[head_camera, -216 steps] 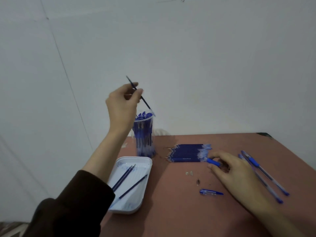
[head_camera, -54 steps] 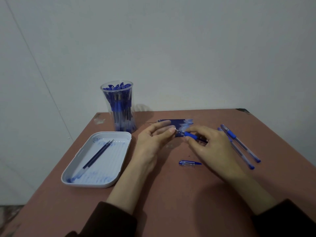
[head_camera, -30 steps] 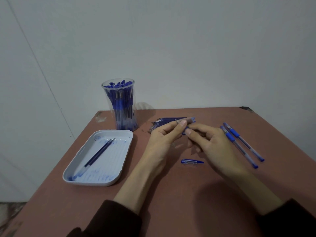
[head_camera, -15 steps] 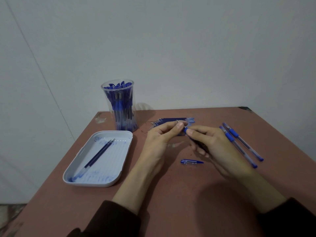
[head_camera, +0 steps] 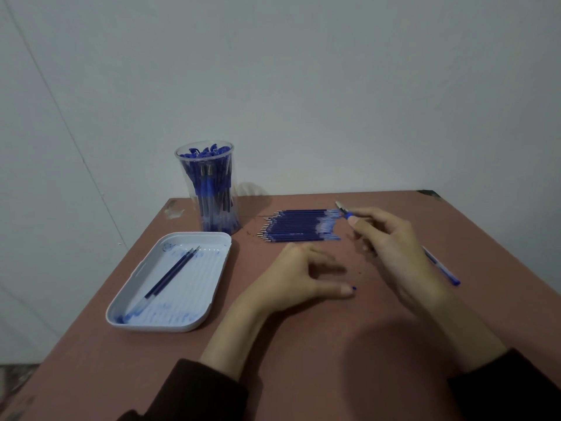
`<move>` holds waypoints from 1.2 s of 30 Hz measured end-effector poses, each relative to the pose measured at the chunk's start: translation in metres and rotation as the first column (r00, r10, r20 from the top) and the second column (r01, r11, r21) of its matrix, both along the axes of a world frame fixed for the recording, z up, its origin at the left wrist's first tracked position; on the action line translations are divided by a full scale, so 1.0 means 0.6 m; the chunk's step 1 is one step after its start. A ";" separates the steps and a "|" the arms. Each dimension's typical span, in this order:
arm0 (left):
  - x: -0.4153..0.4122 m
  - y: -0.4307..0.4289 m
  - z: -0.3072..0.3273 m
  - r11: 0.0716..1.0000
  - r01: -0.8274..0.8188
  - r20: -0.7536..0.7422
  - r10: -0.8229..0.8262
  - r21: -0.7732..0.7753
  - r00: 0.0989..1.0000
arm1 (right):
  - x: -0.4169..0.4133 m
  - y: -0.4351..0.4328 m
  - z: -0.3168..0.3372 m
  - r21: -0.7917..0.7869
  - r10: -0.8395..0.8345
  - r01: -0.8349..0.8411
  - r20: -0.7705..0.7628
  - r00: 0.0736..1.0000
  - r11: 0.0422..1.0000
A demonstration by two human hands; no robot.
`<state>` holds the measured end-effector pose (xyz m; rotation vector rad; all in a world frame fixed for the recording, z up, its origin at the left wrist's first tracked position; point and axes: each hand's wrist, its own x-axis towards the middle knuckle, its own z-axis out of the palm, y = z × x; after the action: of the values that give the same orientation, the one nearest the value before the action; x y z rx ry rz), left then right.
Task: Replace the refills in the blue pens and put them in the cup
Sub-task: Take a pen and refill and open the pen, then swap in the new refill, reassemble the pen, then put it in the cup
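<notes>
My right hand [head_camera: 391, 247] grips a blue pen [head_camera: 344, 211] just right of the row of new refills [head_camera: 300, 226], its metal tip pointing up and left. My left hand [head_camera: 300, 278] is low over the table, and its thumb lies across the loose pen cap [head_camera: 353, 288]. Only the cap's blue end shows. The fingers curve above the thumb with a gap between them. The clear cup [head_camera: 209, 189], packed with blue pens, stands at the table's back left.
A white tray [head_camera: 212, 287] with used refills [head_camera: 170, 275] lies at the left. Another blue pen [head_camera: 443, 268] lies on the table, partly behind my right hand. The wall runs close behind the brown table [head_camera: 303, 360].
My hands have parted. The left hand dropped from the pen's tip down to the cap on the table. The right hand carried the pen slightly back and right.
</notes>
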<state>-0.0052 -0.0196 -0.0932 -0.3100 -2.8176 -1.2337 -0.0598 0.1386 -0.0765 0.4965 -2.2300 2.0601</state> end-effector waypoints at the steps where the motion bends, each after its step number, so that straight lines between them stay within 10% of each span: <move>1: 0.003 -0.003 0.003 0.994 0.032 0.002 -0.032 -0.101 0.999 | -0.003 0.003 -0.003 0.074 -0.029 0.036 -0.081 0.996 0.997; 10: -0.006 -0.033 0.010 0.851 -0.289 -0.105 0.368 0.438 0.924 | 0.010 0.005 -0.013 0.508 0.029 0.325 -0.571 0.820 0.798; 36: -0.003 -0.020 0.009 0.900 -0.202 -0.142 0.275 0.387 0.951 | 0.032 -0.003 -0.001 0.458 0.168 -0.012 -0.302 0.938 0.889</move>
<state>-0.0072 -0.0318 -0.0877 -0.0544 -2.3133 -1.5387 -0.0407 0.1370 -0.0772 0.9215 -2.4893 1.3345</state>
